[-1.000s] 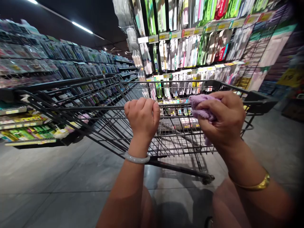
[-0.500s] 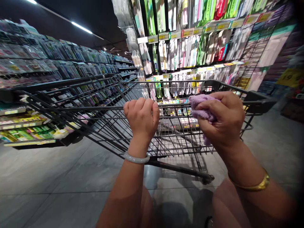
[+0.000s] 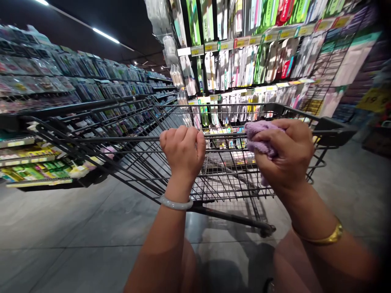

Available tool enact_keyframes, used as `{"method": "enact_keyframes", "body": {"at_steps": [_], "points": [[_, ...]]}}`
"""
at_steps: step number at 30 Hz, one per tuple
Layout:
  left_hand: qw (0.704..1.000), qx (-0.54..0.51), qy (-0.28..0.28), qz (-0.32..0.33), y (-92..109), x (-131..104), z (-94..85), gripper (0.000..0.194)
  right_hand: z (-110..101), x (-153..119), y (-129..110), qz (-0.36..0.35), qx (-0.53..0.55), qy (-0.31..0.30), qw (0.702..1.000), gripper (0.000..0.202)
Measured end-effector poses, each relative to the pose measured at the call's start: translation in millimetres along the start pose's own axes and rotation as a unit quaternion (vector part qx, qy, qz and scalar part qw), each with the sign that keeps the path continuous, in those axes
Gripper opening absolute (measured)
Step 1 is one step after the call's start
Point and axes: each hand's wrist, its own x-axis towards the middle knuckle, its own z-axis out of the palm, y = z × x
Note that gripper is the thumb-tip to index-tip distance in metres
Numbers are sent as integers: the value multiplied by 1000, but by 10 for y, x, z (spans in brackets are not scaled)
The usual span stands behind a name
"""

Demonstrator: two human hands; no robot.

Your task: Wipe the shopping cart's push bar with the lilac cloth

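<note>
A black wire shopping cart stands side-on in front of me. My left hand is wrapped round the top rail of its near side, knuckles up, a pale bangle on the wrist. Farther right, my right hand grips a fluffy purple cloth, which is folded over the same rail. One end of the cloth hangs down below the hand inside the wire mesh area. A gold bracelet circles the right wrist. My palms and part of the cloth are hidden.
Beyond the cart rises a display rack hung with packaged toothbrushes. Stocked shelves run along the aisle on the left. A caster wheel touches the grey floor. More goods and a yellow price sign are at the right.
My right hand and the cloth have shifted very slightly along the rail. My left hand keeps its hold, and the cart stays in place.
</note>
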Motion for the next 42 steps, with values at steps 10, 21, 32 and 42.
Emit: {"method": "enact_keyframes", "body": {"at_steps": [10, 21, 32, 42], "points": [[1000, 17, 7, 9, -2, -7, -7, 27, -5, 15, -48, -83, 44, -44, 995, 19], [999, 31, 7, 13, 3, -2, -10, 28, 79, -83, -251, -144, 44, -57, 987, 22], [999, 32, 2, 12, 3, -5, -10, 29, 130, -102, -272, -140, 74, -52, 986, 18], [1000, 11, 5, 7, 3, -7, -6, 27, 191, -165, -336, -154, 104, -56, 981, 26]]}}
